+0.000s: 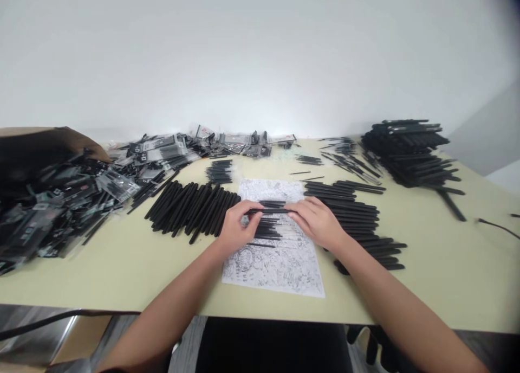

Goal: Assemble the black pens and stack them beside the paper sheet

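A slim black pen (271,211) lies level between my two hands, over the middle of the sheet. My left hand (240,225) pinches its left end between thumb and fingers, and my right hand (316,221) has its fingers closed on the right end. Under them is a white paper sheet (280,275) covered with dense dark scribbles. Several thin black rods, like pen refills (266,230), rest on the paper just below the pen. Thick black pens (190,207) lie in a row beside my left hand, and another pile of pens (349,216) is beside my right hand.
Clear-and-black plastic packets (158,150) heap along the back left, spilling from a cardboard box (87,141). A tall stack of black pens (410,150) stands at the back right. Thin rods (219,171) lie in small bundles behind the sheet. A black cable (498,226) lies at right.
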### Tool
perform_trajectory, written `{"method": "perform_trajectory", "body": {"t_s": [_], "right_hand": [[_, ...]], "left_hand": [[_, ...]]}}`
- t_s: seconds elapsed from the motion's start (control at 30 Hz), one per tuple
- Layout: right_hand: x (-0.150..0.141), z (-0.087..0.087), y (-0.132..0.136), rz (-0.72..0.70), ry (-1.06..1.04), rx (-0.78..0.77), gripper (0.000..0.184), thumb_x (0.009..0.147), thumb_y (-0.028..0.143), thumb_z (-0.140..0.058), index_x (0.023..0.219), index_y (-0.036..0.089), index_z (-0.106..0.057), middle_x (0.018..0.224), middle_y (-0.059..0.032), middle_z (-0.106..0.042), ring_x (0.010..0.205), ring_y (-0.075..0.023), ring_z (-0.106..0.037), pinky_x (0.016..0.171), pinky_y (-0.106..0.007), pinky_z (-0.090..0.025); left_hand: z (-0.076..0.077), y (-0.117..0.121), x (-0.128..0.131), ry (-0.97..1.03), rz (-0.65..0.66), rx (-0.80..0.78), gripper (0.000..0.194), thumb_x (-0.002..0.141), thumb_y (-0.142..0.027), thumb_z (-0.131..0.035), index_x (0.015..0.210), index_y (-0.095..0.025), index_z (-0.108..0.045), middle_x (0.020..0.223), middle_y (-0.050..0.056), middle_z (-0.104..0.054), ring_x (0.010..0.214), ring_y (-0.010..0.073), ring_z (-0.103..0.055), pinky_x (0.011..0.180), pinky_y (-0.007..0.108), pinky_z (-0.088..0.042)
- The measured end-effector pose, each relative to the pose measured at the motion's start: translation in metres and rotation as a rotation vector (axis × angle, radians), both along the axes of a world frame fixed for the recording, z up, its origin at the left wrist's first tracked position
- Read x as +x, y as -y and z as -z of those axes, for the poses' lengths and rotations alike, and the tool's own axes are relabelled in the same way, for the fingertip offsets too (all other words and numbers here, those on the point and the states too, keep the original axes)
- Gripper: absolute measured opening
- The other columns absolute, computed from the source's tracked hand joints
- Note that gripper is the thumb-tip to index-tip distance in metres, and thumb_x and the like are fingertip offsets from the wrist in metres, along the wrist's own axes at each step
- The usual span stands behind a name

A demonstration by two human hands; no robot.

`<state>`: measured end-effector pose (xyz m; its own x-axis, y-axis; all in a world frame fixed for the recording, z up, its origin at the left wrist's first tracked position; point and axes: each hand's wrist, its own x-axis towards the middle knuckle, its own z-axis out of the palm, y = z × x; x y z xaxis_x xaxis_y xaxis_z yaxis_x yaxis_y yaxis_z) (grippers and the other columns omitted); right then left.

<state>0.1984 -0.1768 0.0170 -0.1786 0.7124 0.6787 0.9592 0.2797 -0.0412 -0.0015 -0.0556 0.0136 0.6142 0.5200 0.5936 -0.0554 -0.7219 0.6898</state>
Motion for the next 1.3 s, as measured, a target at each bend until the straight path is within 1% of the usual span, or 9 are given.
{"method": "perform_trajectory", "body": {"t_s": [0.27, 0.47, 0.8, 0.9, 1.0, 1.1, 1.17, 1.23, 1.3], "right_hand": [[0.0013, 0.0014, -0.0010, 0.026, -0.010, -0.061, 0.022, 0.098, 0.028, -0.043, 0.101, 0.019, -0.063, 0.090, -0.0035, -0.074, 0.073, -0.0140, -0.065, 0.079, -0.032, -0.047], [0.0022, 0.0021, -0.0018, 0.015, 0.023, -0.033, 0.019, 0.098, 0.027, -0.045, 0.100, 0.018, -0.062, 0.089, -0.0028, -0.073, 0.073, -0.0138, -0.065, 0.078, -0.031, -0.046], [0.0036, 0.0044, -0.0018, 0.028, -0.005, -0.050, 0.022, 0.098, 0.027, -0.043, 0.097, 0.018, -0.063, 0.088, -0.0027, -0.073, 0.073, -0.0131, -0.064, 0.079, -0.031, -0.045], [0.0029, 0.0037, -0.0014, 0.020, 0.001, -0.045, 0.019, 0.097, 0.026, -0.046, 0.098, 0.018, -0.063, 0.089, -0.0025, -0.073, 0.073, -0.0132, -0.065, 0.080, -0.031, -0.045], [0.0018, 0.0024, -0.0009, 0.024, 0.003, -0.039, 0.019, 0.096, 0.025, -0.047, 0.104, 0.017, -0.062, 0.090, -0.0036, -0.073, 0.073, -0.0141, -0.065, 0.081, -0.033, -0.045], [0.0010, 0.0009, -0.0004, 0.038, -0.024, -0.052, 0.024, 0.095, 0.026, -0.046, 0.112, 0.017, -0.060, 0.090, -0.0048, -0.072, 0.071, -0.0144, -0.064, 0.081, -0.034, -0.045], [0.0009, 0.0001, -0.0002, 0.037, -0.038, -0.055, 0.025, 0.095, 0.025, -0.046, 0.114, 0.017, -0.059, 0.091, -0.0052, -0.072, 0.069, -0.0142, -0.063, 0.081, -0.034, -0.045], [0.0014, -0.0004, 0.0000, 0.039, -0.045, -0.044, 0.024, 0.094, 0.023, -0.046, 0.114, 0.016, -0.058, 0.091, -0.0052, -0.072, 0.070, -0.0143, -0.063, 0.080, -0.033, -0.045], [0.0026, -0.0002, 0.0001, 0.050, -0.046, -0.028, 0.022, 0.094, 0.022, -0.048, 0.112, 0.017, -0.059, 0.090, -0.0049, -0.072, 0.070, -0.0145, -0.063, 0.079, -0.033, -0.045]], "left_hand": [[0.0016, -0.0014, -0.0006, -0.031, -0.001, 0.071, 0.012, 0.087, -0.021, -0.057, 0.096, -0.019, -0.065, 0.088, 0.006, -0.069, 0.080, 0.0169, -0.065, 0.073, 0.029, -0.052], [0.0032, -0.0028, -0.0004, -0.023, -0.001, 0.116, 0.013, 0.086, -0.018, -0.058, 0.097, -0.019, -0.065, 0.090, 0.007, -0.070, 0.085, 0.0181, -0.064, 0.079, 0.031, -0.050], [0.0084, -0.0059, -0.0002, -0.104, -0.038, 0.310, 0.013, 0.088, -0.019, -0.056, 0.099, -0.020, -0.063, 0.093, 0.006, -0.072, 0.086, 0.0198, -0.064, 0.081, 0.036, -0.046], [0.0086, -0.0062, -0.0010, -0.149, -0.074, 0.348, 0.014, 0.088, -0.021, -0.056, 0.100, -0.020, -0.062, 0.094, 0.006, -0.071, 0.087, 0.0202, -0.064, 0.083, 0.037, -0.044], [0.0077, -0.0066, -0.0016, -0.203, -0.137, 0.370, 0.016, 0.089, -0.021, -0.054, 0.103, -0.020, -0.061, 0.096, 0.007, -0.070, 0.090, 0.0215, -0.063, 0.084, 0.038, -0.043], [0.0064, -0.0074, -0.0019, -0.208, -0.168, 0.348, 0.018, 0.091, -0.022, -0.051, 0.105, -0.020, -0.061, 0.099, 0.008, -0.070, 0.093, 0.0223, -0.063, 0.085, 0.038, -0.044], [0.0057, -0.0072, -0.0016, -0.165, -0.153, 0.287, 0.017, 0.091, -0.022, -0.052, 0.105, -0.020, -0.062, 0.099, 0.008, -0.070, 0.094, 0.0216, -0.064, 0.084, 0.036, -0.046], [0.0048, -0.0056, -0.0007, -0.100, -0.136, 0.164, 0.015, 0.089, -0.024, -0.056, 0.102, -0.019, -0.063, 0.098, 0.007, -0.070, 0.092, 0.0201, -0.065, 0.083, 0.034, -0.050], [0.0033, -0.0032, 0.0006, -0.022, -0.134, -0.017, 0.015, 0.085, -0.027, -0.064, 0.098, -0.019, -0.064, 0.095, 0.006, -0.071, 0.089, 0.0190, -0.068, 0.082, 0.031, -0.052]]}}
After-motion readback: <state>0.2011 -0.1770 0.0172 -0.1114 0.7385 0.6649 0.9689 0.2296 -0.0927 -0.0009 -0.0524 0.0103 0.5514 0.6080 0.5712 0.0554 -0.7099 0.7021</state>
